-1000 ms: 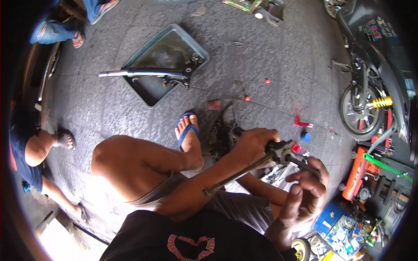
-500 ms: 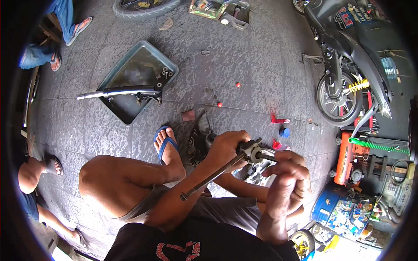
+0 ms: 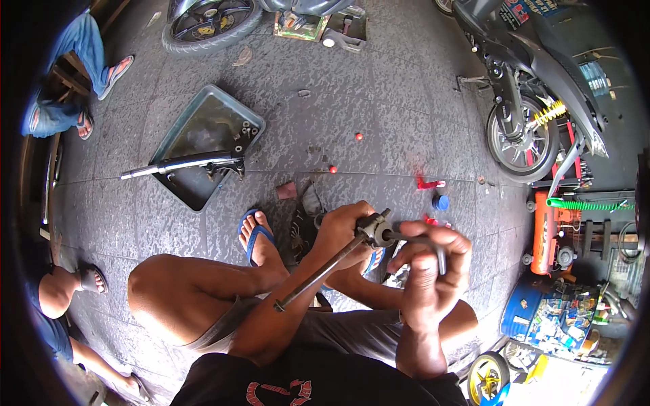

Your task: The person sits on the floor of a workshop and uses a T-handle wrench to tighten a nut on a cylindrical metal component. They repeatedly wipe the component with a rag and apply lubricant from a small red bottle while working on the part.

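My left hand (image 3: 347, 227) is wrapped around a dark metal fitting (image 3: 370, 230) with a round socket in its end. A long slim metal rod (image 3: 318, 272) slants down-left from the fitting over my left forearm. My right hand (image 3: 433, 271) grips a bent, L-shaped metal bar that looks like a hex key (image 3: 418, 239). Its long arm reaches the socket, and its short arm points down past my fingers. How deep the tip sits is hidden. Both hands are above my lap, between my bent knees.
A grey tray (image 3: 203, 108) on the floor bears a fork leg (image 3: 196, 162) and several nuts. Red balls (image 3: 359, 137), a blue cap (image 3: 441, 202) and a red scrap (image 3: 287, 190) lie ahead. A motorcycle (image 3: 521, 122), orange tank (image 3: 544, 233) and blue drum (image 3: 520, 313) stand right. People sit left.
My right fingers have shifted around the hex key, and its bent short arm now shows. The left hand keeps its grip on the fitting. The whole view has shifted slightly.
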`<state>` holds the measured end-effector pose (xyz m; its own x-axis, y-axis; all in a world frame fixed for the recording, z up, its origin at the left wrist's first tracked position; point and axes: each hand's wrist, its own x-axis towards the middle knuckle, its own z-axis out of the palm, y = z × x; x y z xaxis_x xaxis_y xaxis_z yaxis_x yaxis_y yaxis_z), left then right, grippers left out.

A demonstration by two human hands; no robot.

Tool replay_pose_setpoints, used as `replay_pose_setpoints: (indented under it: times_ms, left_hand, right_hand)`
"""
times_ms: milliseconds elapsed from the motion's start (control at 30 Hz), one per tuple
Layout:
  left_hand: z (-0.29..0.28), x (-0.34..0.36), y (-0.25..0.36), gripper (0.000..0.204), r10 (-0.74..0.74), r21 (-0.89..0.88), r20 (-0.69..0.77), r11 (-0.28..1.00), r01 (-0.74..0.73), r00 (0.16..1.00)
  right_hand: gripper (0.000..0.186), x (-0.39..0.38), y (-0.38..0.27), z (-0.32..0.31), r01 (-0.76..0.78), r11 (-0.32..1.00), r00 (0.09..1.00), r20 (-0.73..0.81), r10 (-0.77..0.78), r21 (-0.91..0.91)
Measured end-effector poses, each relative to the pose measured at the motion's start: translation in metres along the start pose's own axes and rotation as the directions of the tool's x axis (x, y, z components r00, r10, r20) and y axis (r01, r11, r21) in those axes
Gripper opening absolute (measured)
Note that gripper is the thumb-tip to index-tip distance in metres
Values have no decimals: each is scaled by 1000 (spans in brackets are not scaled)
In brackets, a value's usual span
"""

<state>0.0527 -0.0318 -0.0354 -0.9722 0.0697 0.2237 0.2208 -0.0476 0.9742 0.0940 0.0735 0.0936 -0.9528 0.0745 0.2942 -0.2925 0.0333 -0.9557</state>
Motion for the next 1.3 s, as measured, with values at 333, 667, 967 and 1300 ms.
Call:
replay_pose_setpoints:
  times_ms: [333,667,967,1300]
  left_hand:
    - [-4,-3,-1,29,-43,4,16,999,43,999]
    - [-6,-4,-7,39,-3,93,46,996,-1,999]
    - [-7,-1,-8,36,1,65,28,998,-3,1000]
    - [-6,2,6,34,-58,36,12,998,57,998]
  right_hand:
    - [38,5,24,3,-137,965,989,-20,145,225]
    - [37,4,29,3,-16,990,1000,-9,15,-139]
    - [26,-3,42,4,89,988,990,-96,-101,-123]
    - [25,4,36,6,8,996,995,-96,0,85]
